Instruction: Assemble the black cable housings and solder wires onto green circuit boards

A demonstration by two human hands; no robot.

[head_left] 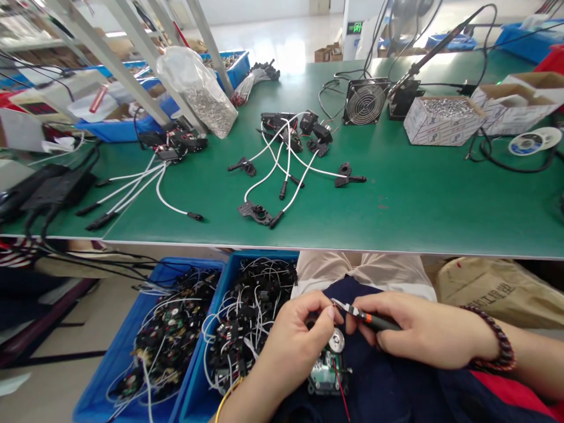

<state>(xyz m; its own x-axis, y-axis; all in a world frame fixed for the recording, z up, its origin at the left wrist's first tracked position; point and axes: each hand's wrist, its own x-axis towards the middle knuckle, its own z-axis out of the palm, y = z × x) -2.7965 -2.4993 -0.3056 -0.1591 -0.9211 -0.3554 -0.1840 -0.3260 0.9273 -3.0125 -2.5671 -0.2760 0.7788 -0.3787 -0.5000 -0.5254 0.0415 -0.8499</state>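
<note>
Below the table edge, over my lap, my left hand (295,338) is closed around a small black electronic module (326,370) with a round metal disc and red wire. My right hand (414,329) grips a small tool with a black and orange handle (374,320), its metal tip pointing left at my left fingertips above the module. A beaded bracelet (496,343) circles my right wrist.
Two blue bins (132,346) of wired black parts stand at the lower left. The green table (418,200) carries loose black parts with white cables (286,158), a bag of small metal pieces (198,88), a small fan (365,101), a soldering iron stand (403,97), cardboard boxes (443,120) and a solder spool (533,141).
</note>
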